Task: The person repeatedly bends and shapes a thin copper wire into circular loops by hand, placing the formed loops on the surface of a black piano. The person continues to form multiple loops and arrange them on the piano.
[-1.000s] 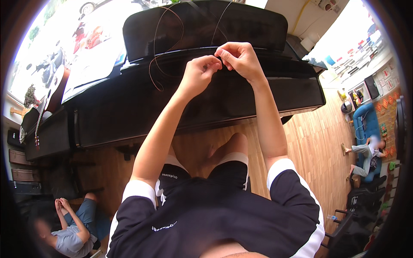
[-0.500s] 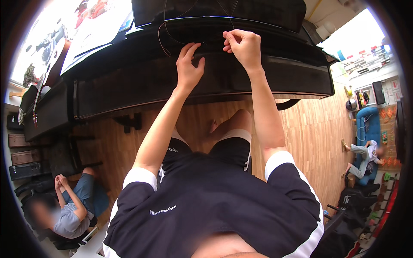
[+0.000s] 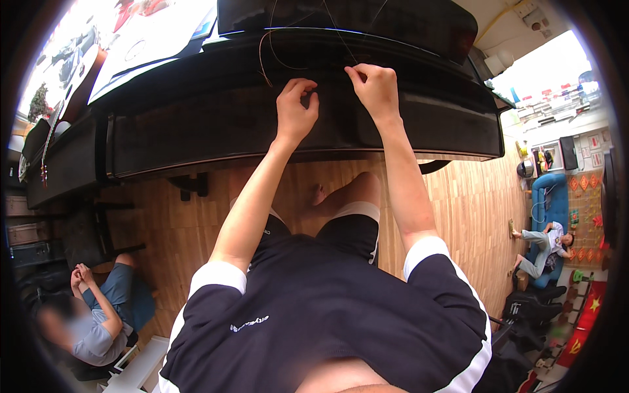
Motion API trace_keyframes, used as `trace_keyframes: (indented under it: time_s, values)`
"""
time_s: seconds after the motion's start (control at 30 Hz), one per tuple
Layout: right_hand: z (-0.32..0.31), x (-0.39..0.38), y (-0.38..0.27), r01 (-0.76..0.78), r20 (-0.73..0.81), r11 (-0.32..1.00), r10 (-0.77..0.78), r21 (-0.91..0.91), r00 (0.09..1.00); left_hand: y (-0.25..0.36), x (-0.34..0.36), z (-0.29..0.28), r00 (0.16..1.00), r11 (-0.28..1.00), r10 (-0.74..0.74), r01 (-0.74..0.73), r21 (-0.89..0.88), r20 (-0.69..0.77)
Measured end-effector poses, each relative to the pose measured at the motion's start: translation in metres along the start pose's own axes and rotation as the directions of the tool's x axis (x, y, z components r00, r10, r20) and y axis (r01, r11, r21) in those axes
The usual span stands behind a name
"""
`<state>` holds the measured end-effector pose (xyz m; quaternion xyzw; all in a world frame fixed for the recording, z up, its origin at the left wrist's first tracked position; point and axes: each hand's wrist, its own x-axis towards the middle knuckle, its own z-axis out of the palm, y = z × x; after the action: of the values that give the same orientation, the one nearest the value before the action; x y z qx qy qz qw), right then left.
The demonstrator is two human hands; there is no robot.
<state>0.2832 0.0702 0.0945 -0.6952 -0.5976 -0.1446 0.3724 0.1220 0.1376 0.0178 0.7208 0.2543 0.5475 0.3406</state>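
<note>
Wooden flooring (image 3: 458,216) lies below the black piano (image 3: 216,124). Above its lid, left hand (image 3: 296,110) and right hand (image 3: 375,88) – 2 hands apart – pinch thin wire (image 3: 263,62); keep tension even.

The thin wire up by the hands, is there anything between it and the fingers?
Nothing visible does. The right hand pinches the thin wire at its fingertips, above the black piano. The left hand is curled just beside it; whether it touches the wire is too fine to tell.
</note>
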Motion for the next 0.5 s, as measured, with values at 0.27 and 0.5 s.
trace_keyframes:
  time_s: [0.27,0.5]
  values:
    - [0.005,-0.015,-0.003,-0.196,0.049,0.976,0.192,0.097,0.98,0.014,-0.004,0.0,0.999,0.996,-0.033,0.033,-0.082,0.003]
    - [0.001,-0.047,-0.017,-0.317,0.168,0.929,0.287,0.192,0.943,0.017,-0.011,-0.018,0.997,0.992,-0.001,0.01,-0.128,0.076]
